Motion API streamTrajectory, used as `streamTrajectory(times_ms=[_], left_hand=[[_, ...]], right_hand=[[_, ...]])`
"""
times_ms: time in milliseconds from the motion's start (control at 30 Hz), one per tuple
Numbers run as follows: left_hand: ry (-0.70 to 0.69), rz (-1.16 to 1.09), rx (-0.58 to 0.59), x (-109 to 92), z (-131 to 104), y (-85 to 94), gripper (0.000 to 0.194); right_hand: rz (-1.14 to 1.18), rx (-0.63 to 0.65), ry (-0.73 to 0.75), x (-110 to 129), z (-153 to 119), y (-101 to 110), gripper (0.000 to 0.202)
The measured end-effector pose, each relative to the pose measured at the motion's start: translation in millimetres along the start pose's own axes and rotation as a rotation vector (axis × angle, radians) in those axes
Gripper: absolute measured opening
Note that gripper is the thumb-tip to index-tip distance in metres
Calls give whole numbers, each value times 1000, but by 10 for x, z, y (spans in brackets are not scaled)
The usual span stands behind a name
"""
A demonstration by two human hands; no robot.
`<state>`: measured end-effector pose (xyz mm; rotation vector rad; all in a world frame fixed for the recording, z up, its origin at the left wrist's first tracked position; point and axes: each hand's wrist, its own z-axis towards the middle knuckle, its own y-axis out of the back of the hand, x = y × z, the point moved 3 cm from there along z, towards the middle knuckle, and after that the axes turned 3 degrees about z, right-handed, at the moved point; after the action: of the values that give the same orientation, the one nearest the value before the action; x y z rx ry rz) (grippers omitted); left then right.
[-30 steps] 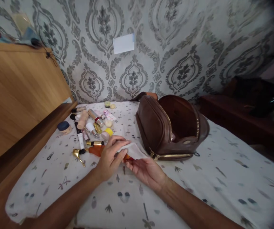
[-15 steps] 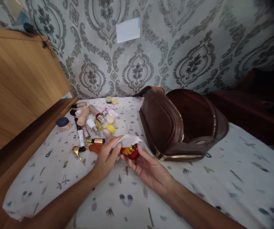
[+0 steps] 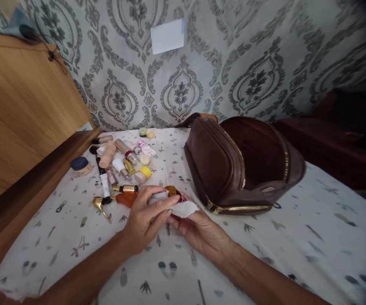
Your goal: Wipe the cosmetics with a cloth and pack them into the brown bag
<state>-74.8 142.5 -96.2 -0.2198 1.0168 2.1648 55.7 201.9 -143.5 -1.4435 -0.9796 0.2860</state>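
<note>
My left hand (image 3: pixel 146 216) presses a white tissue (image 3: pixel 183 208) against a small red and gold jar (image 3: pixel 174 193). My right hand (image 3: pixel 198 231) cups that jar from below, palm up. Both hands hover just above a patterned white bedsheet (image 3: pixel 291 237). Most of the jar is hidden by the tissue and my fingers. A brown leather cosmetic bag (image 3: pixel 230 165) lies unzipped just right of my hands.
Several cosmetic tubes, bottles and small jars (image 3: pixel 122 163) lie scattered on the sheet left of the bag, with a blue-lidded jar (image 3: pixel 80 165) further left. A wooden headboard (image 3: pixel 23 114) stands at left. Patterned wallpaper with a white paper (image 3: pixel 167 36) is behind.
The tissue has shifted over the jar, from covering it, to lifted off its red side, to wrapped under it again. The jar has turned in my right hand.
</note>
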Motion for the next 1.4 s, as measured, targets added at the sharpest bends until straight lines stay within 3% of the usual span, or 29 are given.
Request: streamTrajectory(times_ms=[100,233,333,500,600,767,1000,1267,1400], left_hand=[[64,-68,-39,-2,19,27,41],[338,-138,-133,78,36,72,24],[445,-189,-101,141,53,63,12],[573,-295,-152,230,55,66,18],[537,-290,-199,227,60,93,21],[329,-249,-79,127,113,104,19],[584,-306,-142,193,92,105,23],[591,-313,-141,201,71,109,27],[628,-336,-173,231,46,109,28]], right_hand=[[25,-25,-7,16,-4,5,39],[-11,-38,-38,38,-26,-26,38],[-71,-38,-46,44,-41,-50,37],[-108,-13,-53,43,-39,-72,40],[-159,25,-56,35,-45,-95,40],[-275,84,-62,7,-70,-117,41],[-256,73,-59,28,-73,-116,40],[-286,101,-4,21,-47,-123,46],[-246,32,-51,10,-44,-89,43]])
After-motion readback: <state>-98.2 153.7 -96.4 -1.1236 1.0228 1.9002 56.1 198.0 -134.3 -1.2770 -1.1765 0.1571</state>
